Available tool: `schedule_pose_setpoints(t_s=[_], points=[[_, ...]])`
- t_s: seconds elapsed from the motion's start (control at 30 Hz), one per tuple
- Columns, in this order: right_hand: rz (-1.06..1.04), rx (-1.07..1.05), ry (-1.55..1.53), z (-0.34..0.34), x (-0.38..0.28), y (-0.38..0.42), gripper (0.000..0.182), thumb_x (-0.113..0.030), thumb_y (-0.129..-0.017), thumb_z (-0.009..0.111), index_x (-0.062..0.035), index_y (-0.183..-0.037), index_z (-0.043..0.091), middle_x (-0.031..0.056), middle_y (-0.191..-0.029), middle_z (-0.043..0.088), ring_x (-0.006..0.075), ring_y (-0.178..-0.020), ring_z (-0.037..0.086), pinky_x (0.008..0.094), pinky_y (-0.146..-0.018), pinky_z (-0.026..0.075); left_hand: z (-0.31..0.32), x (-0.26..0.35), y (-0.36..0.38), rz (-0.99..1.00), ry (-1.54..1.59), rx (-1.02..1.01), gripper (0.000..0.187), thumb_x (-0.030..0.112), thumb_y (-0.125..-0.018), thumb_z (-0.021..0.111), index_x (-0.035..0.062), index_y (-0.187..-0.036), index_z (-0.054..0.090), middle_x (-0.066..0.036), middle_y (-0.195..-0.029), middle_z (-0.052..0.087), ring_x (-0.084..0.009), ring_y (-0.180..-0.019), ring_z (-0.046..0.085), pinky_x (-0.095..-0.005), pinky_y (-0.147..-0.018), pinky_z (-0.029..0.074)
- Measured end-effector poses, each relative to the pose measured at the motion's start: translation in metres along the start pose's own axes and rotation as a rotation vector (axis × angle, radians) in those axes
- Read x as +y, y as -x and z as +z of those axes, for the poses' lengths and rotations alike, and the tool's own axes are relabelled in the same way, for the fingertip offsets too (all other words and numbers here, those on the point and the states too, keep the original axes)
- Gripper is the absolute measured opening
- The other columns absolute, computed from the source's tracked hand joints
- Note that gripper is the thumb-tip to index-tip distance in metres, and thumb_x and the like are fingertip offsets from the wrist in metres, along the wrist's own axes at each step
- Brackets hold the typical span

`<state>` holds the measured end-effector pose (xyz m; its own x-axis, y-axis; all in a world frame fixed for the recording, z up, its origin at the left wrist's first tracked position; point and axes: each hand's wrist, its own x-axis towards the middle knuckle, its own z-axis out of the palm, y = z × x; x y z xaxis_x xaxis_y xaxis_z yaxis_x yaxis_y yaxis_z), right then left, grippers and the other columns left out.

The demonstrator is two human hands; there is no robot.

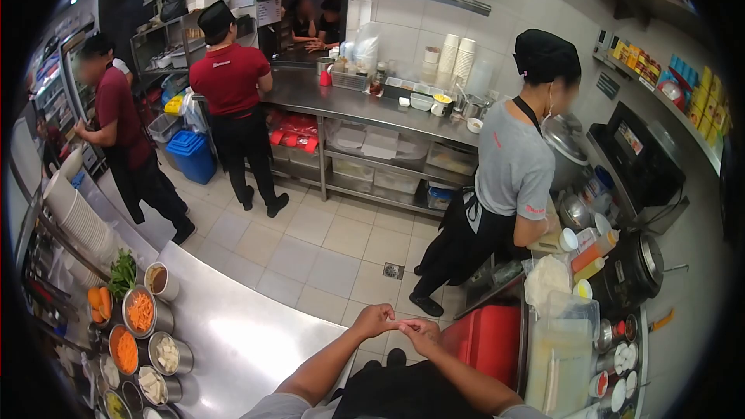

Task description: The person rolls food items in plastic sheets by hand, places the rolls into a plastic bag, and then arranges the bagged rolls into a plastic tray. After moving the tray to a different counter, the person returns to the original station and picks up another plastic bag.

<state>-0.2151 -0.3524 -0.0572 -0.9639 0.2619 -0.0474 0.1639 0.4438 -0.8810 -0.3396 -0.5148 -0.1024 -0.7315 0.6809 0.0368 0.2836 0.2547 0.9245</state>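
Note:
My left hand (375, 320) and my right hand (421, 336) meet in front of my body, above the floor beside the steel table. Fingers of both are closed in a pinch, the tips touching or nearly so. Anything between them is too small to make out. To the left is the bare steel surface of the table (240, 326), and a red bin (485, 349) stands just right of my right hand. My black apron (403, 396) shows below my forearms.
Steel pots of shredded carrot (140, 313) and pale cubes (167, 354) line the table's left side. A co-worker in grey (512, 159) stands at the right counter near a rice cooker (632, 271). Two people in red shirts (229, 81) stand further back, near a blue bin (192, 157).

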Motion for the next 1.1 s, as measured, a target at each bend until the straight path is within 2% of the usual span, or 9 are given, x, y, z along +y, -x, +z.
schedule_pose_setpoints(t_s=[0.17, 0.33, 0.43, 0.6, 0.8, 0.9, 0.97, 1.03, 1.1], points=[[0.005, 0.119, 0.006, -0.006, -0.017, 0.004, 0.027, -0.029, -0.082, 0.083, -0.0053, -0.093, 0.079, 0.0082, -0.084, 0.072, 0.0119, -0.075, 0.066, 0.0267, -0.069, 0.051, 0.002, -0.001, -0.001, 0.001, 0.044, 0.003, 0.04, 0.037, -0.071, 0.088, 0.0064, -0.079, 0.064, -0.001, -0.056, 0.05, -0.0111, -0.054, 0.048, -0.0299, -0.051, 0.039], [0.077, 0.171, -0.037, -0.004, -0.017, 0.005, 0.026, -0.027, -0.084, 0.081, -0.0023, -0.092, 0.076, 0.006, -0.082, 0.071, 0.0096, -0.072, 0.063, 0.0257, -0.066, 0.05, 0.0, 0.008, -0.001, 0.008, 0.079, 0.039, 0.036, 0.032, -0.074, 0.088, 0.0054, -0.078, 0.064, 0.0, -0.057, 0.052, -0.0091, -0.055, 0.048, -0.0283, -0.052, 0.041], [0.096, 0.144, -0.104, 0.0, -0.01, 0.005, 0.026, -0.025, -0.087, 0.077, -0.0017, -0.097, 0.074, 0.0043, -0.082, 0.071, 0.0092, -0.072, 0.063, 0.0247, -0.067, 0.05, 0.001, 0.009, -0.001, -0.071, 0.133, 0.001, 0.037, 0.034, -0.081, 0.083, 0.0037, -0.074, 0.063, -0.004, -0.058, 0.055, -0.0121, -0.054, 0.049, -0.0299, -0.053, 0.042], [0.129, 0.055, -0.143, 0.006, 0.008, 0.003, 0.023, -0.024, -0.09, 0.074, -0.0025, -0.099, 0.073, 0.0033, -0.082, 0.071, 0.0085, -0.072, 0.062, 0.0245, -0.067, 0.051, -0.001, 0.012, -0.002, -0.06, 0.035, 0.06, 0.048, 0.043, -0.095, 0.064, 0.002, -0.07, 0.063, -0.013, -0.06, 0.058, -0.0257, -0.054, 0.054, -0.0372, -0.056, 0.046], [0.184, 0.04, 0.096, -0.002, -0.005, 0.002, 0.03, -0.029, -0.089, 0.071, -0.0001, -0.091, 0.073, 0.0049, -0.068, 0.068, 0.0136, -0.066, 0.064, 0.0297, -0.066, 0.051, -0.003, 0.019, -0.002, -0.121, -0.12, 0.122, 0.048, 0.048, -0.092, 0.065, 0.0047, -0.071, 0.066, -0.013, -0.062, 0.061, -0.0286, -0.061, 0.063, -0.0388, -0.058, 0.048], [0.318, 0.005, 0.055, 0.0, 0.0, -0.001, 0.037, -0.037, -0.092, 0.069, 0.0005, -0.094, 0.072, 0.0074, -0.078, 0.069, 0.0151, -0.073, 0.065, 0.0307, -0.07, 0.052, -0.004, 0.028, 0.002, -0.06, -0.129, 0.13, 0.047, 0.05, -0.086, 0.071, 0.0055, -0.072, 0.067, -0.012, -0.063, 0.063, -0.0292, -0.062, 0.064, -0.038, -0.06, 0.05], [0.075, 0.119, -0.117, 0.008, 0.016, -0.004, 0.04, -0.039, -0.098, 0.063, -0.0016, -0.111, 0.067, 0.0062, -0.097, 0.068, 0.0118, -0.082, 0.065, 0.0285, -0.071, 0.055, -0.001, 0.021, 0.002, -0.032, -0.11, 0.091, 0.045, 0.049, -0.083, 0.075, 0.0061, -0.074, 0.067, -0.012, -0.068, 0.064, -0.0292, -0.064, 0.064, -0.0374, -0.062, 0.051], [0.102, 0.059, -0.214, 0.007, 0.013, -0.004, 0.041, -0.038, -0.099, 0.062, -0.0014, -0.117, 0.064, 0.008, -0.106, 0.066, 0.0135, -0.091, 0.064, 0.0297, -0.077, 0.055, -0.004, 0.024, 0.003, -0.004, -0.092, 0.051, 0.043, 0.049, -0.079, 0.078, 0.0066, -0.076, 0.068, -0.011, -0.072, 0.066, -0.0293, -0.067, 0.064, -0.0367, -0.063, 0.052], [0.137, 0.019, -0.319, 0.008, 0.009, -0.005, 0.043, -0.037, -0.1, 0.06, -0.0012, -0.123, 0.061, 0.0099, -0.114, 0.065, 0.0151, -0.1, 0.064, 0.0309, -0.083, 0.055, -0.004, 0.028, 0.004, 0.149, -0.125, -0.02, 0.039, 0.044, -0.077, 0.08, 0.0065, -0.082, 0.068, -0.013, -0.082, 0.067, -0.0313, -0.078, 0.066, -0.0389, -0.07, 0.053]])
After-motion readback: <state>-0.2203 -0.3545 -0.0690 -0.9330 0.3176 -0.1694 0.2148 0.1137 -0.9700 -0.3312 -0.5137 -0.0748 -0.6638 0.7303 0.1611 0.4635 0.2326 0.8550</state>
